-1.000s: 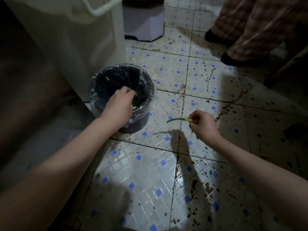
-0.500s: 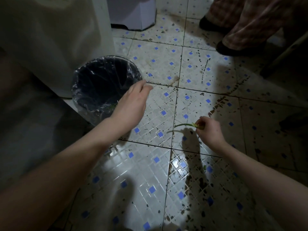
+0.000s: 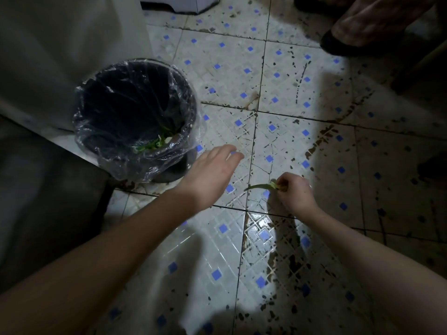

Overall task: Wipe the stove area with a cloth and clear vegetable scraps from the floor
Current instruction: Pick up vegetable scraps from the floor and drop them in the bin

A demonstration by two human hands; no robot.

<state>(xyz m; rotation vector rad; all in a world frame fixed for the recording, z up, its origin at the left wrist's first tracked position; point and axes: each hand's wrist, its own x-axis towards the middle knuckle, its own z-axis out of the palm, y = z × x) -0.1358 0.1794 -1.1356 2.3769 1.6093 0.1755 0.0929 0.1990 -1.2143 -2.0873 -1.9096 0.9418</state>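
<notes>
Pale floor (image 3: 217, 76) tiles dotted with small blue squares, spattered dark brown.
Black bin (image 3: 189, 100) under a clear, glinting liner (image 3: 145, 165), bright green and whitish scraps (image 3: 154, 143) inside; a green strip (image 3: 258, 186) with a yellowish end; black shoe (image 3: 338, 48) below blurred pinkish-brown trousers (image 3: 375, 18); off-white cabinet (image 3: 60, 44) at the left.

a green stalk (image 3: 258, 186) is pinched in the right hand (image 3: 296, 194) over the speckled tiled floor (image 3: 229, 76). the left hand (image 3: 210, 172) is stretched out flat, fingers straight, between the stalk and a bin (image 3: 192, 105) lined with clear plastic. green scraps (image 3: 154, 143) are seen inside the bin. another person's dark shoe (image 3: 338, 48) is seen at the far right.
</notes>
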